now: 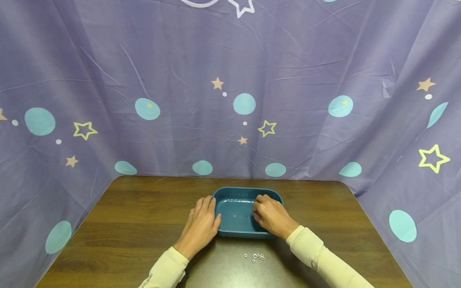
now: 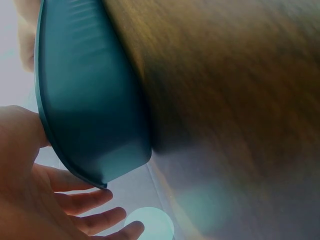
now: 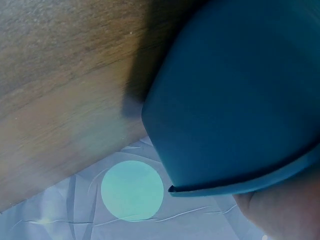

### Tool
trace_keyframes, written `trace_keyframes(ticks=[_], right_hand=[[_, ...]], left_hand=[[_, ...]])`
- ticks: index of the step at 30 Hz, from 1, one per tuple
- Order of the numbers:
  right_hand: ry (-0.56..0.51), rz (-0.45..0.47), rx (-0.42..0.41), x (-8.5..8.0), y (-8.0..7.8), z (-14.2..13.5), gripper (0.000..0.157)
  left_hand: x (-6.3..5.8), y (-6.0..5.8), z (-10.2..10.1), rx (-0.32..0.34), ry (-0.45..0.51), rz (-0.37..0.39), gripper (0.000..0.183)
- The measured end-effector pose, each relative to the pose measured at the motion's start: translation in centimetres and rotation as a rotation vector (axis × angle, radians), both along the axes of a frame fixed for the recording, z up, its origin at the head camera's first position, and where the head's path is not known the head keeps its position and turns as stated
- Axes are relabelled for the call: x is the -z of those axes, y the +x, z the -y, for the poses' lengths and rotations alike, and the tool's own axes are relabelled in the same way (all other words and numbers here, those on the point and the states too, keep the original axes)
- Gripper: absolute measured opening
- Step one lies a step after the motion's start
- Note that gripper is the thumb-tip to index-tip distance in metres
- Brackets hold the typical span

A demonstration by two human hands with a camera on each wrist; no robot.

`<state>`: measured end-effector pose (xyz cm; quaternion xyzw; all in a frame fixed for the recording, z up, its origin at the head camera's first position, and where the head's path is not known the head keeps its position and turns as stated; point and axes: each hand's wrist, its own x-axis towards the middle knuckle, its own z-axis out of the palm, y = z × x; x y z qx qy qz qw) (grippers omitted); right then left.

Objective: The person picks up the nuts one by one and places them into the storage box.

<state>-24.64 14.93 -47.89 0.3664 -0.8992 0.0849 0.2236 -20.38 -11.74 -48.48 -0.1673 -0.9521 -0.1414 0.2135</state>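
A teal rectangular tray (image 1: pixel 237 233) sits upright on the wooden table. Spread along its left end is my left hand (image 1: pixel 201 220), thumb at the rim and fingers fairly straight. In the left wrist view, the left fingers (image 2: pixel 85 202) reach past the tray's corner. My right hand (image 1: pixel 271 214) dips over the right side of the tray with bent fingers; its fingertips are hidden, and I cannot tell whether they pinch anything. One small metal nut-like ring (image 1: pixel 234 216) lies on the tray floor. Several similar rings (image 1: pixel 258 256) lie on the table in front.
The wooden table (image 1: pixel 144 224) extends to both sides of the tray. A purple curtain (image 1: pixel 299 132) with stars and pale blue dots hangs behind and along both sides of the table.
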Motion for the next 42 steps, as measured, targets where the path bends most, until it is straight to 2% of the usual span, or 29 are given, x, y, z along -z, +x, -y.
trace_keyframes(ticks=[11, 16, 30, 42], right_hand=[[0.043, 0.054, 0.027, 0.5, -0.6, 0.3, 0.01], [0.054, 0.049, 0.024, 0.8, -0.8, 0.4, 0.016], [0.109, 0.064, 0.01, 1.1, -1.0, 0.4, 0.02], [0.13, 0.09, 0.015, 1.1, -1.1, 0.4, 0.015]], left_hand=[[0.0, 0.1, -0.1, -0.001, -0.004, 0.003, 0.055], [-0.1, 0.2, -0.1, 0.003, -0.001, 0.001, 0.055], [-0.1, 0.2, -0.1, 0.008, -0.005, 0.005, 0.055], [-0.1, 0.1, 0.0, 0.001, 0.008, 0.015, 0.055]])
